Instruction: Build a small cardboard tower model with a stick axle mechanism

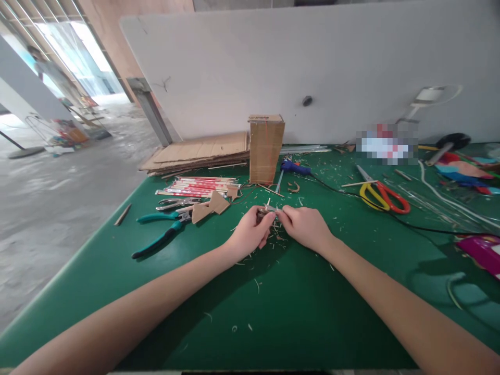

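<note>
Pinching a tiny stick piece [269, 209] from both sides with left hand [250, 234] and right hand [305, 226], fingertips closed tight on it, middle of the frame, just over the green table [273, 312]. Right behind, a cardboard box [265, 153] standing up; cannot see inside. Both arms stretched forward, wrists low.

On the green table [273, 312], the left hand [250, 234] and the right hand [307, 226] pinch one small piece [267, 209] between them; it is too small to identify. Teal pliers [162, 234] lie near on the left. A cardboard box [265, 151] stands upright behind the hands.
</note>
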